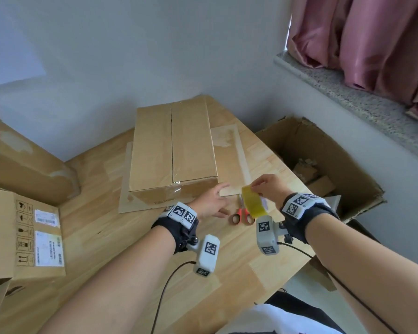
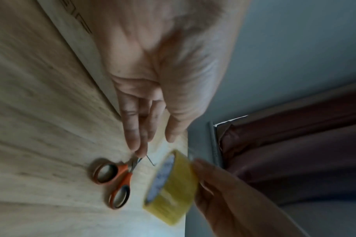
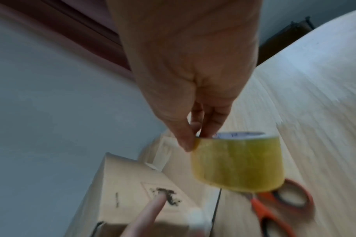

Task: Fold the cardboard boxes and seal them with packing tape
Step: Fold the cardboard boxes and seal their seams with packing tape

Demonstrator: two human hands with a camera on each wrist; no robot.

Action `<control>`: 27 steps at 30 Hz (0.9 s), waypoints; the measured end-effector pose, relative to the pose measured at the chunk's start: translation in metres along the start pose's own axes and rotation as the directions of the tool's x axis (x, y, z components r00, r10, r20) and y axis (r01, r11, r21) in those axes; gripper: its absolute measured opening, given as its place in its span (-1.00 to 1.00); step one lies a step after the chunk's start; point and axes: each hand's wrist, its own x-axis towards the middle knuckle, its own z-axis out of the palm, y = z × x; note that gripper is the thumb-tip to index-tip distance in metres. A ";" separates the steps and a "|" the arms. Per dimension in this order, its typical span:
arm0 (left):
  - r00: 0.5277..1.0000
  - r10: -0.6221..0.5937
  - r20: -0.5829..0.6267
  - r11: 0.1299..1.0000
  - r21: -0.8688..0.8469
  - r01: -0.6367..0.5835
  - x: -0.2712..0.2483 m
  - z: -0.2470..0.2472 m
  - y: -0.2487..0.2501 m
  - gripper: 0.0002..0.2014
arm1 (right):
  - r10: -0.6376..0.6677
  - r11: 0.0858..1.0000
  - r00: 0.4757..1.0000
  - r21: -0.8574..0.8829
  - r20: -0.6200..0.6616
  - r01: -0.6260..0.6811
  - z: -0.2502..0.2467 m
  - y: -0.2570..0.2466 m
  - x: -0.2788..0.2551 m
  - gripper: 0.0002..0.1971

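Note:
A folded cardboard box [image 1: 173, 150] stands in the middle of the wooden table [image 1: 101, 227], its top flaps closed along a centre seam. My right hand [image 1: 266, 186] pinches a yellowish roll of packing tape [image 1: 253, 201] by its rim and holds it above the table, just right of the box. In the right wrist view the tape roll [image 3: 238, 162] hangs from thumb and fingers. My left hand [image 1: 212, 201] is open, fingers straight, beside the box's near right corner. In the left wrist view its fingers [image 2: 136, 128] point toward the orange scissors [image 2: 114, 179].
Orange-handled scissors [image 1: 243, 214] lie on the table under the tape roll. Flat cardboard sheets [image 1: 229, 160] lie under and right of the box. An open carton [image 1: 323, 165] stands off the right edge; more cartons [image 1: 24, 227] crowd the left.

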 end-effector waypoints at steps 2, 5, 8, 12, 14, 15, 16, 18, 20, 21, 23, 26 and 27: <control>1.000 -0.026 -0.017 0.995 0.099 0.028 -0.002 -0.010 -0.003 -0.57 | -0.021 0.986 0.993 -0.168 -0.118 0.001 -0.016 0.004 0.005 -0.90; 0.996 -0.072 0.043 0.978 0.201 0.062 -0.006 -0.023 -0.005 -0.67 | -0.023 0.945 0.982 -0.325 -0.190 -0.040 -0.032 0.015 0.008 -0.87; 0.989 -0.106 0.100 0.975 0.204 0.084 -0.011 -0.032 -0.005 -0.70 | 0.002 0.904 0.990 -0.423 -0.138 -0.061 -0.028 0.027 0.011 -0.78; 0.987 -0.111 0.117 0.986 0.139 0.094 -0.018 -0.044 -0.004 -0.73 | 0.008 0.897 0.996 -0.440 -0.089 -0.047 -0.015 0.036 0.017 -0.65; 0.988 -0.097 0.120 0.990 0.117 0.083 -0.025 -0.052 -0.002 -0.75 | 0.002 0.896 0.998 -0.444 -0.068 -0.032 -0.009 0.039 0.022 -0.58; 0.989 -0.084 0.122 0.992 0.109 0.071 -0.029 -0.056 0.000 -0.75 | -0.002 0.904 0.996 -0.427 -0.086 -0.035 -0.007 0.038 0.023 -0.56; 0.990 -0.068 0.124 0.994 0.094 0.057 -0.033 -0.061 0.001 -0.76 | -0.002 0.919 0.993 -0.391 -0.120 -0.046 -0.005 0.036 0.024 -0.57; 0.994 -0.026 0.109 0.998 0.052 0.020 -0.043 -0.071 0.004 -0.77 | 0.001 0.958 0.988 -0.283 -0.153 -0.045 -0.002 0.028 0.021 -0.69; 0.999 0.043 0.010 0.999 0.015 -0.043 -0.055 -0.086 0.005 -0.78 | 0.068 0.998 0.996 -0.003 -0.052 -0.068 0.006 0.015 0.015 -0.85; 0.992 0.089 -0.088 0.996 0.009 -0.089 -0.060 -0.094 0.004 -0.80 | 0.113 0.979 0.992 0.163 0.062 -0.122 0.011 0.007 0.009 -0.90; 0.920 0.183 -0.347 0.982 0.026 -0.186 -0.068 -0.110 -0.003 -0.82 | 0.136 0.900 0.939 0.356 0.316 -0.250 0.022 -0.008 0.000 -0.91; 0.727 0.232 -0.646 0.971 0.105 -0.217 -0.074 -0.129 -0.024 -0.83 | 0.100 0.908 0.872 0.314 0.479 -0.276 0.044 -0.024 -0.009 -0.78; 0.687 0.229 -0.689 0.971 0.112 -0.212 -0.076 -0.132 -0.033 -0.83 | 0.091 0.909 0.864 0.313 0.495 -0.275 0.052 -0.030 -0.012 -0.75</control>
